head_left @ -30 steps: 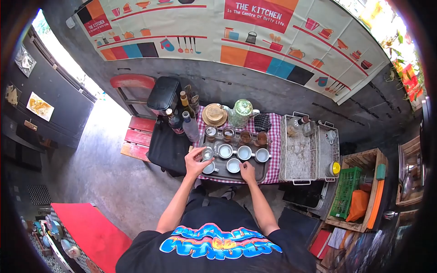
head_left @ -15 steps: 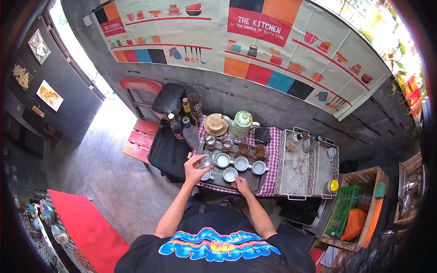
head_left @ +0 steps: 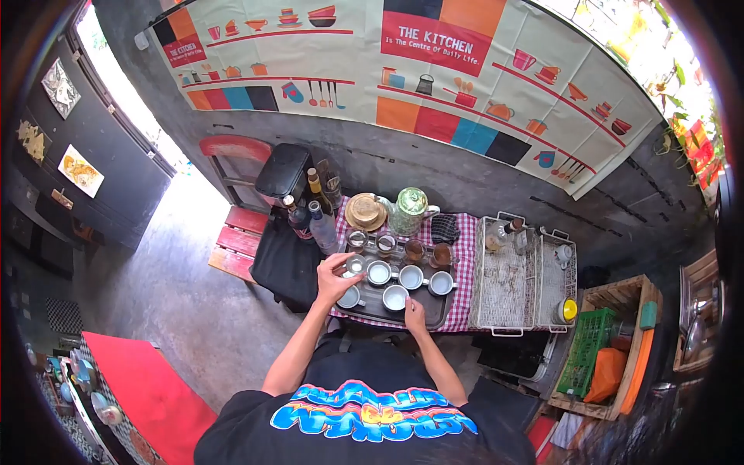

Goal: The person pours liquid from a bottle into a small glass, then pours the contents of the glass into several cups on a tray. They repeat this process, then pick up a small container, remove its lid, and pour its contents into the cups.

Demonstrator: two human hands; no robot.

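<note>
My left hand [head_left: 334, 279] pinches a small clear drinking glass [head_left: 356, 266] between thumb and fingers, over the left side of a dark tray [head_left: 439, 310]. My right hand [head_left: 415, 315] grips a white cup [head_left: 395, 297] on its right side, near the tray's front edge; its handle is hidden by the fingers. Another white cup [head_left: 349, 297] sits just below my left hand. Three more white cups, one of them the middle cup [head_left: 411, 277], stand in a row behind. Further back on the tray are clear glasses [head_left: 386, 245] and brown-tinted glasses [head_left: 442, 254].
Behind the tray stand a green patterned pitcher [head_left: 411, 211] and a round straw-coloured item [head_left: 365, 211]. Bottles [head_left: 323, 227] crowd the left, beside a black bin [head_left: 282, 170]. White wire baskets [head_left: 504, 302] lie to the right, then a wooden crate [head_left: 639, 310].
My left hand has moved the glass slightly away from me and to the right. My right hand and its white cup have shifted a little to the right.
</note>
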